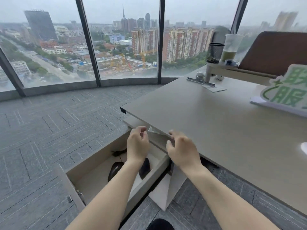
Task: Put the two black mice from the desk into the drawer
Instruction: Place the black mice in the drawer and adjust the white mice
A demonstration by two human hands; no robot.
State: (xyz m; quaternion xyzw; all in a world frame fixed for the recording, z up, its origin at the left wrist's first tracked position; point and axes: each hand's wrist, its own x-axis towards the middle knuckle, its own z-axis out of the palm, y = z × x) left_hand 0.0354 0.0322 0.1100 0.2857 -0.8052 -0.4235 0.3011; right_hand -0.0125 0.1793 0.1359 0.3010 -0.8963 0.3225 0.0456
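Beside the desk [216, 127], both black mice [115, 170] lie in the open drawer [79, 166]; the second mouse [144, 168] sits at three o'clock of the first. Left hand [137, 145] and right hand [182, 150] hover above, loosely curled, holding nothing. Likely only closing remains.

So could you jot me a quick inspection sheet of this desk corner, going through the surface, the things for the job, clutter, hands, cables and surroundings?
Surface: grey desk, mostly bare near the front edge.
Job's things: two black mice, left mouse and right mouse, both lying in the open drawer.
Clutter: green and white sign, mesh pen cup, plastic cup with green drink, papers.
Hands: left hand above the drawer, empty; right hand at the desk edge, empty.
Cables: a dark mouse cable in the drawer's back.
Surroundings: grey carpet, tall windows over a city.
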